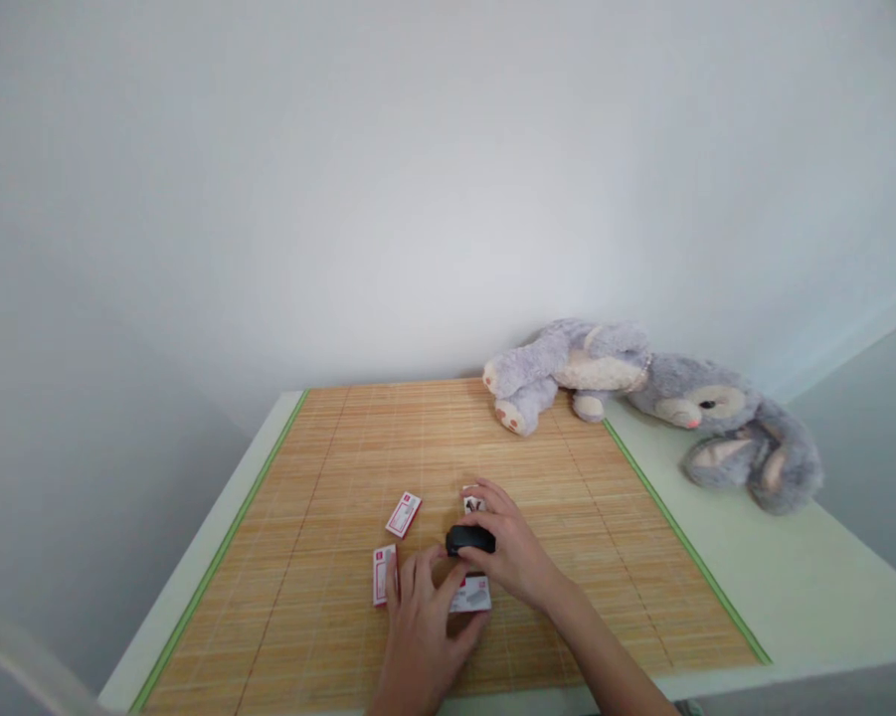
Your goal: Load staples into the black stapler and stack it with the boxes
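A small black stapler is pinched between the thumb and fingers of my right hand, just above the mat. My right fingertips also reach over a small white box with a dark picture on it, which they partly cover. Below the stapler lies a white and red staple box. The thumb and index finger of my left hand close around its near and far edges, while the other fingers spread leftward. Beside my left little finger is another white and red box. A further one lies tilted farther back.
A bamboo mat with green edging covers most of the white table. At the back right a grey-purple plush rabbit lies across the mat's corner and the table. A plain wall stands behind. Something pale and curved shows at lower left.
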`<action>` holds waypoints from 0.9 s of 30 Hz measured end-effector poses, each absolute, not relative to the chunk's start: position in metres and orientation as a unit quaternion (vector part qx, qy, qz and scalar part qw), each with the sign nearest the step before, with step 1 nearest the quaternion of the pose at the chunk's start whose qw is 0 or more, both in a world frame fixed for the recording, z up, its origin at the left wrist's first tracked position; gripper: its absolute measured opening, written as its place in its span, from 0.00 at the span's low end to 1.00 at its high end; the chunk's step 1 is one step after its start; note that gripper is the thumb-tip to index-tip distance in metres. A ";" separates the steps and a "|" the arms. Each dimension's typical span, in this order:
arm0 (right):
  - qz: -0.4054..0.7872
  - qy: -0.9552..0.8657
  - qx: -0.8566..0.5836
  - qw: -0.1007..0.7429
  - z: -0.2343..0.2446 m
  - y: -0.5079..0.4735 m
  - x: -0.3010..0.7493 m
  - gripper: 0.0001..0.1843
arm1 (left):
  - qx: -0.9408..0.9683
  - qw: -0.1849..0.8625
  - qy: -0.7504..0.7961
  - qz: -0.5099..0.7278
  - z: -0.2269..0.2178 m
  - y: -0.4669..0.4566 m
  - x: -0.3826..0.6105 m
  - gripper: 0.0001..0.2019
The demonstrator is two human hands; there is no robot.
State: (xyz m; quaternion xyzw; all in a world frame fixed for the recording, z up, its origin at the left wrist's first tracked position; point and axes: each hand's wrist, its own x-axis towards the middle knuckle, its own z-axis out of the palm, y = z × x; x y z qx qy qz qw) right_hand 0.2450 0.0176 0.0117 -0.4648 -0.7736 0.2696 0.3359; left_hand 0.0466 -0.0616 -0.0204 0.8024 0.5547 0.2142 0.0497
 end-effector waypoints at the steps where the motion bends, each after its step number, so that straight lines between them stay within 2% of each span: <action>1: 0.266 -0.773 -0.467 0.336 0.011 0.017 0.248 0.19 | 0.802 0.035 0.553 0.223 -0.021 -0.062 0.046 0.26; 6: 0.256 -0.774 -0.471 0.338 0.006 0.016 0.267 0.17 | 0.769 -0.002 0.584 0.259 -0.017 -0.060 0.038 0.09; 10: 0.241 -0.776 -0.473 0.342 0.000 0.013 0.281 0.16 | 0.728 -0.011 0.632 0.267 -0.016 -0.051 0.026 0.03; 18: 0.279 -0.737 -0.509 0.346 -0.006 0.003 0.293 0.15 | 0.668 0.055 0.660 0.340 -0.035 -0.036 0.008 0.09; 22: 0.341 -0.711 -0.515 0.335 0.002 0.001 0.291 0.15 | 0.646 0.107 0.664 0.361 -0.038 -0.033 0.011 0.05; 23: 0.350 -0.711 -0.513 0.330 0.005 0.002 0.290 0.14 | 0.644 0.117 0.662 0.365 -0.038 -0.032 0.011 0.08; 27: 0.380 -0.714 -0.502 0.307 0.015 0.010 0.290 0.12 | 0.673 0.143 0.630 0.360 -0.041 -0.026 0.010 0.30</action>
